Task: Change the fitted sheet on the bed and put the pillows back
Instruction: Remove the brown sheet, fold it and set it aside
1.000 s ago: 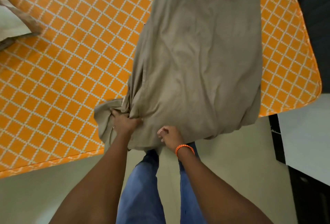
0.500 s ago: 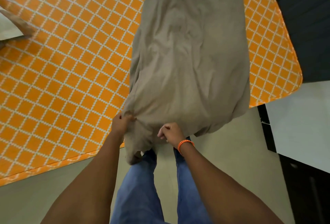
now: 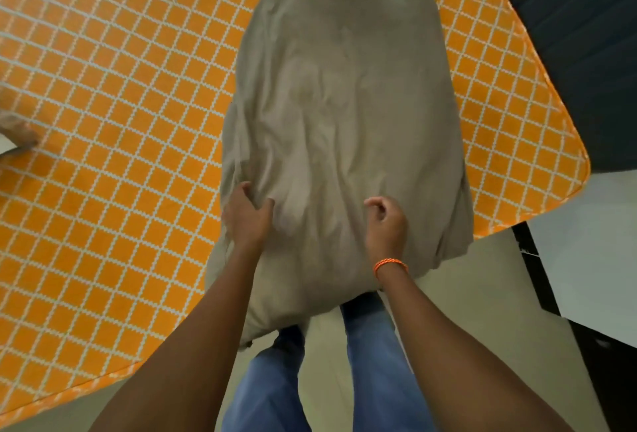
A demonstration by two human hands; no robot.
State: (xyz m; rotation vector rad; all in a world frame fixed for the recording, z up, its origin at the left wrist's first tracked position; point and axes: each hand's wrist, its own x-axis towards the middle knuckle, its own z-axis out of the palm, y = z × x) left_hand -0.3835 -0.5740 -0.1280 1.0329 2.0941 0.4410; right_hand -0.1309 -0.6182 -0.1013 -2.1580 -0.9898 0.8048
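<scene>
Most of the job is left, as far as I can judge: the mattress (image 3: pixel 113 142) lies bare, its orange cover with the white lattice showing on every side, and the fitted sheet (image 3: pixel 341 114) is not over any corner that I can see. No pillow shows for certain; at nine o'clock, at the very edge of view, something pale and bunched (image 3: pixel 15 135) rests on the mattress, and I cannot tell what it is.

That sheet is one grey-brown bundle, soft and creased, running from twelve o'clock down to six. Its upper part lies on the mattress; its lower end spills past the near edge and hangs in front of my jeans (image 3: pixel 375 362). I see no elastic hem, so which end is which stays a guess.

My left hand (image 3: pixel 246 218) sits at the bundle's seven-o'clock side, thumb apart from the fingers, which curl into a fold of cloth and hold it. My right hand (image 3: pixel 386 225), with the orange bracelet (image 3: pixel 389 264) at the wrist, rests on the cloth toward five o'clock, fingers curled; whether they pinch any fabric I cannot tell.

Beyond the mattress, a dark panel (image 3: pixel 568 18) stands at two o'clock, and pale floor (image 3: pixel 482 294) shows at four.
</scene>
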